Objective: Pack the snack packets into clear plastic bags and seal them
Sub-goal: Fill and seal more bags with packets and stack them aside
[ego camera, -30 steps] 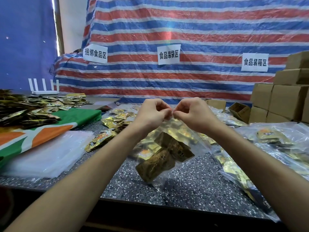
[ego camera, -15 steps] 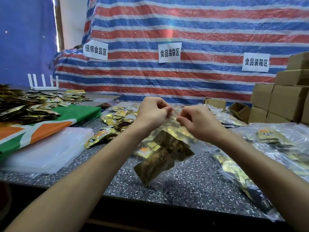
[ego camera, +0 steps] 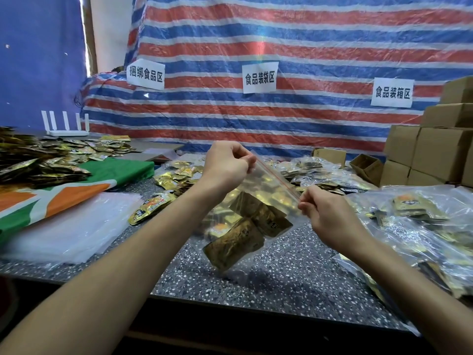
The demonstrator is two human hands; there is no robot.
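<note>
Striped red-blue tarp [ego camera: 307, 47] behind the left hand [ego camera: 226, 165], three paper signs [ego camera: 259, 78] on it; cardboard boxes [ego camera: 435, 149] stacked past the right hand [ego camera: 330, 219], speckled counter [ego camera: 294, 265] underneath.

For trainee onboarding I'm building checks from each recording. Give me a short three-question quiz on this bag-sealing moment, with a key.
1. True or false: only the left hand holds the clear zip-top bag.
2. Where does the right hand pinch the bag? A) a bottom corner B) the end of the red zip strip C) nowhere
3. What is stacked at the far right of the scene?
Key: 1 false, both hands pinch its top edge; 2 B; 3 brown cardboard boxes.
</note>
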